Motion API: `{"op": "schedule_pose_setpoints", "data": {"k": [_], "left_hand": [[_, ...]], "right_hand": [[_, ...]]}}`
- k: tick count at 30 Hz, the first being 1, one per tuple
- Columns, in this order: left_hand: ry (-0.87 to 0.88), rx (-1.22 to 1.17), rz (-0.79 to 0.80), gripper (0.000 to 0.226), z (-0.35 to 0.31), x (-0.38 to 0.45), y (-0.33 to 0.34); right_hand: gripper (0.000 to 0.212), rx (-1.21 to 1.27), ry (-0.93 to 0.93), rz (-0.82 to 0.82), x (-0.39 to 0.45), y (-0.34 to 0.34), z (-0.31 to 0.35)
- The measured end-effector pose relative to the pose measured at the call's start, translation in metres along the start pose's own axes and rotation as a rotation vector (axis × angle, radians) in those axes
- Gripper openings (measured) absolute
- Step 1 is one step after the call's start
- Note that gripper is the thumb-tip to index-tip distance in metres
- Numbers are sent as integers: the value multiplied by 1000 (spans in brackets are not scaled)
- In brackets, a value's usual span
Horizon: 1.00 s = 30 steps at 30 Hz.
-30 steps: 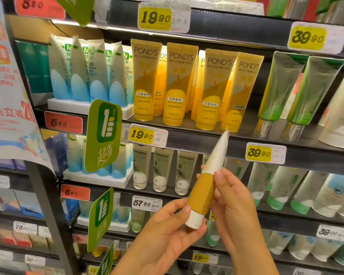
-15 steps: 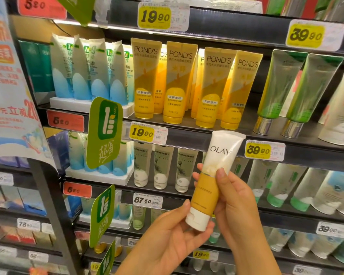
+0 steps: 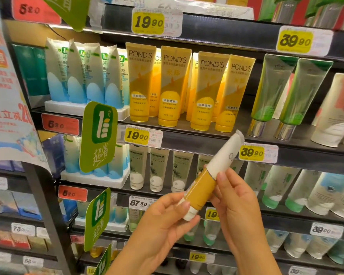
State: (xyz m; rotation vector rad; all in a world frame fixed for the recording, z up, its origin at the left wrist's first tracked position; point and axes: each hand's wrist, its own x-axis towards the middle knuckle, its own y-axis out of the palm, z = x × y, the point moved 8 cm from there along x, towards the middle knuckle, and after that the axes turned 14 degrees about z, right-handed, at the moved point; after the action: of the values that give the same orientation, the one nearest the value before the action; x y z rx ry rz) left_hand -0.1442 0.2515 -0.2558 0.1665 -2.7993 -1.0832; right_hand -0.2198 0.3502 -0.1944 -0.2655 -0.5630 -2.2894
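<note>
I hold a white and mustard-yellow tube in front of the shop shelves, tilted with its crimped end up to the right and its white cap down to the left. My right hand grips the tube's middle, thumb on its front. My left hand pinches the cap end between thumb and fingers. The tube is turned nearly edge-on, so only a sliver of its lettering shows.
Yellow Pond's tubes stand on the shelf above my hands, blue-white tubes to their left, green tubes to their right. Pale tubes fill the shelf behind. Green promo tags stick out at left. A poster hangs far left.
The tube turned from edge-on to showing its front label and back to nearly edge-on, and now leans more to the right. Both hands kept their hold.
</note>
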Motion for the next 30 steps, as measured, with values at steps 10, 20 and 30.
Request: {"op": "schedule_pose_setpoints", "data": {"k": [10, 20, 30], "left_hand": [[178, 747, -165, 40, -36, -8, 7], [193, 767, -126, 39, -38, -10, 13], [-63, -17, 15, 41, -11, -9, 4]], "right_hand": [[35, 109, 39, -4, -1, -2, -7], [36, 154, 5, -30, -1, -2, -6], [37, 212, 12, 101, 4, 16, 2]]}}
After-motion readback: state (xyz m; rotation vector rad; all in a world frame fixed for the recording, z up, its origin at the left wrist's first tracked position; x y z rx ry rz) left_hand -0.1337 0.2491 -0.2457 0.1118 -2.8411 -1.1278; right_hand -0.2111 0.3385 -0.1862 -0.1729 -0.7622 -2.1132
